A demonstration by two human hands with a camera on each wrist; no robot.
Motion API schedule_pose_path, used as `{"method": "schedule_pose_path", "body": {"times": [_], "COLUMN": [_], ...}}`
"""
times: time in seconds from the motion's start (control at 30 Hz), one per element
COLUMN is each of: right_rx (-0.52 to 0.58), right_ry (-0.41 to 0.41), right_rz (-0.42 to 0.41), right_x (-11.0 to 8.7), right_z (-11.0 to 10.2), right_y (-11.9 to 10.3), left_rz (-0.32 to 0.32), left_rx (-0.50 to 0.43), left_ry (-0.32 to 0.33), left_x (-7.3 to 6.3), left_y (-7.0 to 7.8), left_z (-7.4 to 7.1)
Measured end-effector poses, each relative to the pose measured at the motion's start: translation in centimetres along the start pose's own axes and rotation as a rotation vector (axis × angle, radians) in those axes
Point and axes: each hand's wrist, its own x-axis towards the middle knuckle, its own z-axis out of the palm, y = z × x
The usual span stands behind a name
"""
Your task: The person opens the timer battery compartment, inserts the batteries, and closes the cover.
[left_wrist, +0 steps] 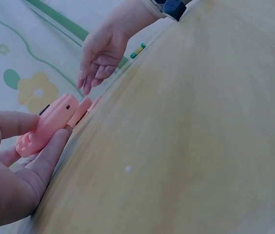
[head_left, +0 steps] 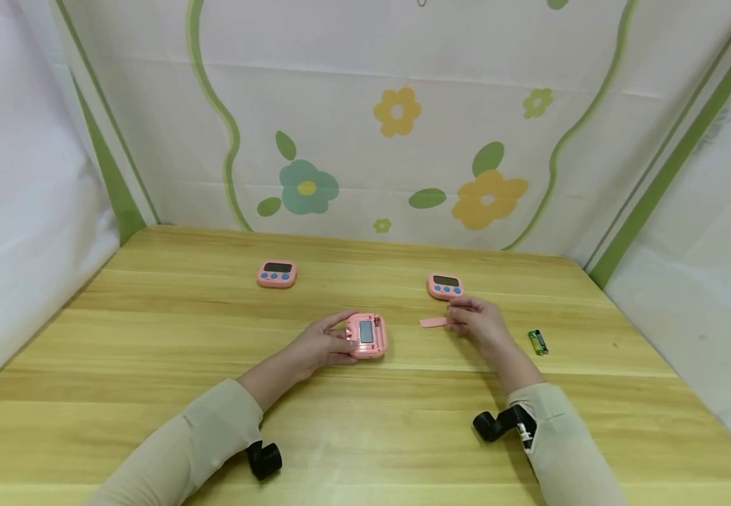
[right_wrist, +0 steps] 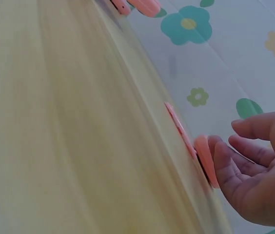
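A pink digital timer (head_left: 367, 336) is held in my left hand (head_left: 324, 346), its back facing up with a grey panel and an uncovered battery slot. In the left wrist view, thumb and fingers grip the timer (left_wrist: 47, 126) by its edges. My right hand (head_left: 481, 325) hovers over the table with loosely bent fingers and nothing between them. Just left of those fingertips lies a flat pink battery cover (head_left: 432, 322), also seen as a thin strip (right_wrist: 180, 129) in the right wrist view. Another pink timer (head_left: 445, 287) sits right behind the right hand.
A third pink timer (head_left: 277, 273) with blue buttons rests at the back left of the wooden table (head_left: 150, 337). To the right of the right hand lies a green battery (head_left: 538, 342). A white flowered cloth (head_left: 353, 140) hangs behind the table.
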Motion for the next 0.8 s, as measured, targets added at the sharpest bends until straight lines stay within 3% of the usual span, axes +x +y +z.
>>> {"method": "schedule_pose_path", "body": {"times": [0.43,0.67,0.8], "right_rx": [-0.191,-0.183,-0.248], "right_ry": [0.016,0.040,0.080], "right_rz": [-0.124,-0.146,-0.139], "right_x": [-1.8,-1.4,-0.7], "right_z": [-5.3,-9.9,-12.7], "right_y": [-2.4,-1.1,0.5], "left_rz": [0.001,0.005,0.008], "left_rx": [0.010,0.008,0.005], "left_ry": [0.017,0.004,0.001], "left_x": [-0.2,-0.2,-0.1], "left_y": [0.2,0.2,0.2], "left_z": [-0.4,-0.3,-0.3]}}
